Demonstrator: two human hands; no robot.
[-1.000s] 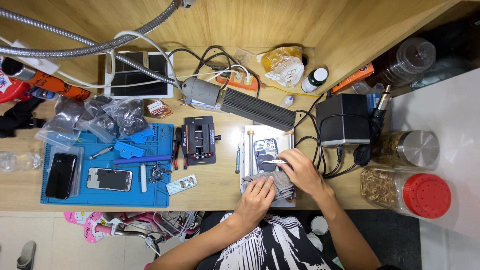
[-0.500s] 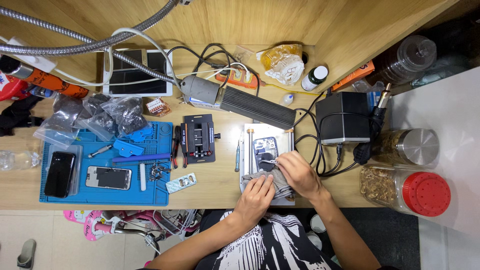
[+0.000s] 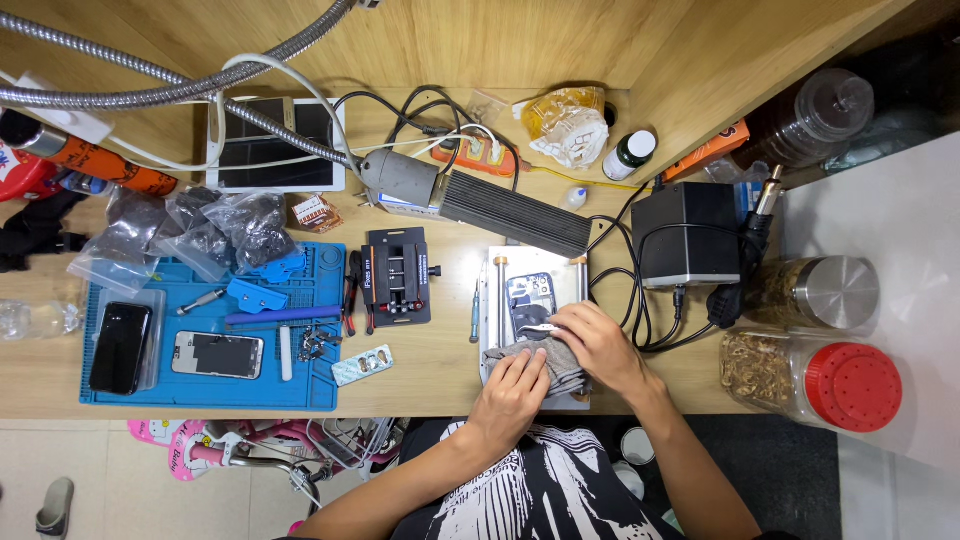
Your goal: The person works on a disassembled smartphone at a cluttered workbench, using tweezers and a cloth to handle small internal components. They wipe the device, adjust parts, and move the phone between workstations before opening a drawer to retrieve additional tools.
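My left hand lies flat, fingers together, pressing a grey cloth over the near end of the phone, which sits back up on the metal plate in front of me, just left of the black box and its cables. My right hand is closed in a pinch on a thin tool, its tip touching the phone near the middle; I cannot tell whether the tip has gone under the edge or only rests on top. To do this well I think I should keep the left palm heavy enough that the phone cannot slide on the plate, and keep the cloth between my skin and the metal in case it is warm. The tool should stay low and shallow, working along the seam with small pushes, not levering hard, since the back could crack. My screwdriver lies just beside the plate, and the blue mat with the other phones is well off to the left.
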